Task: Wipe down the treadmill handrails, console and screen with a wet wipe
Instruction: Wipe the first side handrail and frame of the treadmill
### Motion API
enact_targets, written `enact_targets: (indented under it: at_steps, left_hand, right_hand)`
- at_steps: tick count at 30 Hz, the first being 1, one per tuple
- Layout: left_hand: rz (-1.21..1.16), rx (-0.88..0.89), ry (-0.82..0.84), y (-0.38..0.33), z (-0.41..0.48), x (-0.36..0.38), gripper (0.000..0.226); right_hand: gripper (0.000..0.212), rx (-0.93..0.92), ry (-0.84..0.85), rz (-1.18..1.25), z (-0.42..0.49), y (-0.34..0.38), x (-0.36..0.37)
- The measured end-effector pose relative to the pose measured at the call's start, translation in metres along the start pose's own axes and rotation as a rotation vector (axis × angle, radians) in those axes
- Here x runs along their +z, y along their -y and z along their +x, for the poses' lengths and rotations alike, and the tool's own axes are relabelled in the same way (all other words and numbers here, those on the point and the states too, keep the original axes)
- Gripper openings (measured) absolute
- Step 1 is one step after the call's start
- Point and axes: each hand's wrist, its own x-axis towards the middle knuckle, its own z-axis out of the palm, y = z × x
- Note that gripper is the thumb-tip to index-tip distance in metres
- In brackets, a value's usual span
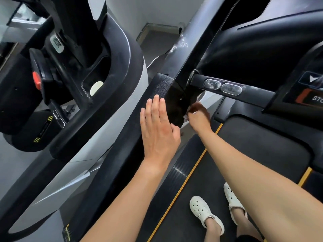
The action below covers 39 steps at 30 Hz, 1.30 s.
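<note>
Wiping handrail (161, 85), right hand (198, 115) clutching wet wipe (185, 117), left hand (157, 127) flat, empty; next probably needs wipe dragged toward console (253, 49)

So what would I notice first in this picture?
Two bare arms reach up the middle: the left hand is flat and open by the black handrail, and the right hand grips a scrap of white wet wipe beside it. White clogs stand on the belt at bottom right, and a red button shows on the neighbouring machine at left.
</note>
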Motion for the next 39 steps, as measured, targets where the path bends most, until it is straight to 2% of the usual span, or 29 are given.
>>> enact_targets:
  at_steps: [3,5,7,13,19,23,25,28,30,39]
  left_hand:
    - [0.035,-0.012,-0.014,-0.003,0.005,0.004,0.075]
    - [0.072,-0.017,-0.022,-0.004,0.007,0.007,0.076]
    - [0.097,-0.017,-0.028,-0.005,0.007,0.009,0.078]
    - [0.12,-0.004,-0.04,-0.003,0.007,0.015,0.077]
    - [0.143,-0.001,-0.044,-0.004,0.007,0.018,0.078]
    - [0.142,0.009,-0.038,-0.002,0.006,0.018,0.078]
    - [0.138,0.013,-0.035,-0.002,0.006,0.017,0.079]
    - [0.14,0.012,-0.034,-0.002,0.007,0.016,0.08]
    - [0.14,0.011,-0.031,-0.001,0.007,0.015,0.081]
    - [0.145,0.021,-0.019,-0.001,0.007,0.014,0.083]
  right_hand:
    - [0.01,-0.075,-0.11,0.181,-0.009,0.012,0.004]
    - [0.015,-0.185,-0.21,0.294,-0.015,0.024,0.005]
    - [0.016,-0.197,-0.25,0.329,-0.015,0.026,0.008]
    - [0.014,0.021,-0.166,0.12,0.003,-0.009,0.011]
    - [0.009,-0.11,-0.195,0.185,-0.015,0.003,0.011]
    - [0.014,-0.078,-0.192,0.21,-0.017,0.006,0.007]
    - [0.014,-0.135,-0.188,0.209,-0.023,0.011,0.003]
    - [0.011,-0.372,-0.245,0.221,-0.034,0.025,0.002]
    - [0.013,-0.462,-0.281,0.202,-0.038,0.032,0.005]
    - [0.022,-0.551,-0.293,0.037,-0.042,0.031,0.005]
